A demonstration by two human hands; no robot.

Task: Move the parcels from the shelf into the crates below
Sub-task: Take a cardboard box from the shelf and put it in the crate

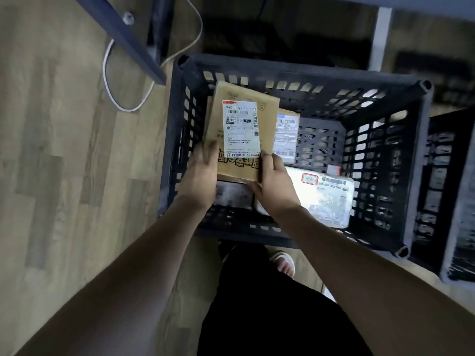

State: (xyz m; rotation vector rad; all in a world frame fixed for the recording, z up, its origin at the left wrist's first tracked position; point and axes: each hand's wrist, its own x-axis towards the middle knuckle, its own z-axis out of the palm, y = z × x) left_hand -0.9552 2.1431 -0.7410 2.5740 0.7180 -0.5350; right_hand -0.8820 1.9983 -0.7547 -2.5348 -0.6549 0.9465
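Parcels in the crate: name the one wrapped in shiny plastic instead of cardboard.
The silvery plastic parcel at the crate's near right, beside the right hand; the others are brown cardboard.

Cardboard parcel [241,129] over crate [385,160], bagged parcel [323,196] inside right

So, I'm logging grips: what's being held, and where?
The cardboard parcel, by its near end: left hand and right hand at its near corners.

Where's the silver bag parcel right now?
In the head view, the silver bag lies in the black crate at its near right, just right of the right hand.
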